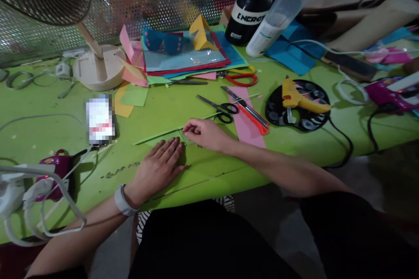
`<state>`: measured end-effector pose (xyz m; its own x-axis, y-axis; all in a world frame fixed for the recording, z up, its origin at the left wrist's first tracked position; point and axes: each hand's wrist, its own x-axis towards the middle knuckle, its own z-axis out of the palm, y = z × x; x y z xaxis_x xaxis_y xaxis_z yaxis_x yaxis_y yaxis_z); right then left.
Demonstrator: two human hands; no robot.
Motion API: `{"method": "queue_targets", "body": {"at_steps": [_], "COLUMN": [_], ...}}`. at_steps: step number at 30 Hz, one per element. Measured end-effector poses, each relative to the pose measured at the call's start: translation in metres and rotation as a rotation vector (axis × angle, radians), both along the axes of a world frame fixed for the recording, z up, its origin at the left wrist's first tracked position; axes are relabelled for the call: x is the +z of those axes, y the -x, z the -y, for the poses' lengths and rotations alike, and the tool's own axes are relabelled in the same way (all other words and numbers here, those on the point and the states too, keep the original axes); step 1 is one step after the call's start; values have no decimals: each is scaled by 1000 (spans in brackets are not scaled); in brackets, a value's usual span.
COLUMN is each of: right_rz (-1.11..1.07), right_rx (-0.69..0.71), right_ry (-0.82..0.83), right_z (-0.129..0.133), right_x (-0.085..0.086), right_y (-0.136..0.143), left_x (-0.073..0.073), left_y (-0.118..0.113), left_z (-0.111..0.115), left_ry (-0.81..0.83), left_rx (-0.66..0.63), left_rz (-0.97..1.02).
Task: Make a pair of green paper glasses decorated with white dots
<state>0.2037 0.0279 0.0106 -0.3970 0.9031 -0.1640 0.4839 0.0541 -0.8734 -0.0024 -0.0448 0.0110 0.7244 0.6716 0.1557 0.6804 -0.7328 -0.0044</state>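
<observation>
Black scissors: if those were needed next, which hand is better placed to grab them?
Probably the right hand: it is nearer the black scissors, whose handles lie just past its wrist. The left hand lies palm down, farther away.

Pretty dim shot tbh. The green table [170, 104] catches most of the light, kinda soft and flat, while the floor [389, 187] at lower right and the black clothes [203, 239] sink into near-black with hardly any detail. Can't pin down the light source. Shadows are soft-edged: one beside the left hand [160, 163], another dark patch on the fan base [84, 72]. Small white glints on the clear plastic sleeve [193, 61]. Stuff behind the mesh [131, 0] is colored mush, corners look stretched and smeary, and the bright phone screen [98, 115] is pixelated.
</observation>
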Motion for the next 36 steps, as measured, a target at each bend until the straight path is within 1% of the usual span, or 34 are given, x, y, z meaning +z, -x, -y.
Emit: {"method": "queue_targets", "body": {"at_steps": [5, 15, 24, 30, 36], "right_rz": [0, -10, 0, 11, 33], "right_rx": [6, 17, 14, 10, 15], "right_ry": [-2, -16, -34, -3, 3], "right_z": [0, 0, 0, 1, 1], "right_x": [1, 0, 0, 2, 2], "right_y": [0, -1, -1, -1, -1], "left_x": [-1, 2, 2, 4, 0], "left_y": [4, 8, 7, 6, 4], "left_z": [-4, -8, -6, -5, -4], "left_ry": [24, 85, 98, 100, 78], "left_rx": [-40, -70, -48, -31, -24], "left_rz": [-33, -57, -51, -52, -49]}}
